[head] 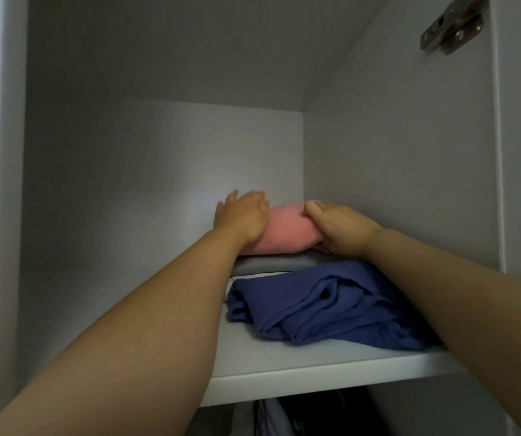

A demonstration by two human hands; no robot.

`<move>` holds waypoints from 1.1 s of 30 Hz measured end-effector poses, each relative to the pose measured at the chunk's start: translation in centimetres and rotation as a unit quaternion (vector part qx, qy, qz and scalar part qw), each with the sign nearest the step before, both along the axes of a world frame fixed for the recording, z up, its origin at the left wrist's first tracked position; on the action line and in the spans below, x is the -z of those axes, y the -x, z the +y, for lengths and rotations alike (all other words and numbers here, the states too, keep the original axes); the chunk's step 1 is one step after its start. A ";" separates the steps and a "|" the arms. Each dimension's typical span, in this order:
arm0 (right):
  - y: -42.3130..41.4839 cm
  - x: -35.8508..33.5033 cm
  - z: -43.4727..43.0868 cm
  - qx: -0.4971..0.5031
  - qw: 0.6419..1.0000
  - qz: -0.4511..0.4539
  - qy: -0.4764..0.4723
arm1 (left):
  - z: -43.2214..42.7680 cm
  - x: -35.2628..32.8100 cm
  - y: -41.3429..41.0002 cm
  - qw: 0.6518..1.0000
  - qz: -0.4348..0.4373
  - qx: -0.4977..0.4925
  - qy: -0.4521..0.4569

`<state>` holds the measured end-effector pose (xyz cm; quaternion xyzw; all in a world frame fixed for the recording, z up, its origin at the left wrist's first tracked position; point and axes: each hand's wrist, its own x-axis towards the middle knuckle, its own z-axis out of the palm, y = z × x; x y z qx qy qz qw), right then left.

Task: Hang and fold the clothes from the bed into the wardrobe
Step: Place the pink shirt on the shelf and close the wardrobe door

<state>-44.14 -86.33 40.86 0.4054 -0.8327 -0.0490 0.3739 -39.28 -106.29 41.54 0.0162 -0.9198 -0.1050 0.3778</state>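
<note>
1. My right grip (338,229) is clamped on the right end of the pink garment (287,231), thumb on top and fingers tucked beneath.
2. My left grip (243,215) lies palm-down over the left end, fingers reaching toward the back wall. I cannot tell whether they curl behind the cloth or only press it.
3. The pink garment, a thick folded bundle, sits on top of a flat grey garment (271,264) at the back of the wardrobe shelf (284,382).
4. In front of that stack, touching it, a blue garment (322,306) lies loosely bunched on the same shelf, its folds slack and uneven.
5. A metal hinge (451,25) shows on the right wall above. Something hangs in the dark space below the shelf, but I cannot make it out.
6. I judge the step in hand to be seating the folded pink piece on the stack.
7. The next move, as I see it, calls for squaring the bundle over the grey one, letting go without dragging it askew, and drawing both arms back clear of the blue heap, which looks as though it wants refolding.
</note>
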 end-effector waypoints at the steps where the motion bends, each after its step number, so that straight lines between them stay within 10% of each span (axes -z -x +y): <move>1: 0.0 -0.2 -0.4 0.034 0.998 -0.060 0.008 | 0.0 0.4 0.3 0.997 -0.076 -0.003 0.019; 4: 0.1 -2.8 -1.7 0.124 0.946 -0.294 0.067 | -0.2 0.9 0.8 0.987 -0.157 -0.004 0.041; 8: 0.8 -5.9 -3.2 0.026 0.939 -0.216 0.265 | 0.0 0.6 0.4 0.988 -0.153 -0.008 0.019; 14: 3.8 -1.0 -3.4 0.051 0.897 -0.408 0.163 | -1.1 1.6 1.2 0.982 -0.186 0.025 -0.010; 33: -12.3 1.0 1.0 0.101 0.942 -0.167 0.271 | 2.8 2.7 -12.1 0.995 -0.072 0.050 0.055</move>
